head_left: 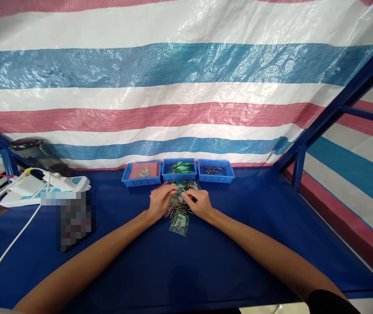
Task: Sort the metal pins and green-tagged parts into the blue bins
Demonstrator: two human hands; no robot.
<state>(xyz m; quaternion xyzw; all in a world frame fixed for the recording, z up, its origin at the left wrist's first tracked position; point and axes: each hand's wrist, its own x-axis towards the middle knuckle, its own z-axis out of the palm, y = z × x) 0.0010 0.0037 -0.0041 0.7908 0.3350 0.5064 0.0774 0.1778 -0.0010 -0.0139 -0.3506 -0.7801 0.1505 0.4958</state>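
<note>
Both hands meet at the middle of a blue table (pixel 239 244). My left hand (pixel 161 201) and my right hand (pixel 199 203) are closed in pinches over a small heap of thin metal pins and greenish clear bags (pixel 180 216). The fingertips of both hands touch at the top of the heap. What each pinch holds is too small to name. Behind the hands stand three little blue trays: the left tray (pixel 141 173) holds pale parts on a pink floor, the middle tray (pixel 179 169) holds green bags, the right tray (pixel 215 170) holds dark pins.
A white power strip (pixel 42 187) with white cables lies at the left, beside a blurred dark block (pixel 75 222). A dark device (pixel 39 155) sits at the back left. A striped tarp (pixel 173 87) walls the back; a blue frame post (pixel 299 168) stands at the right.
</note>
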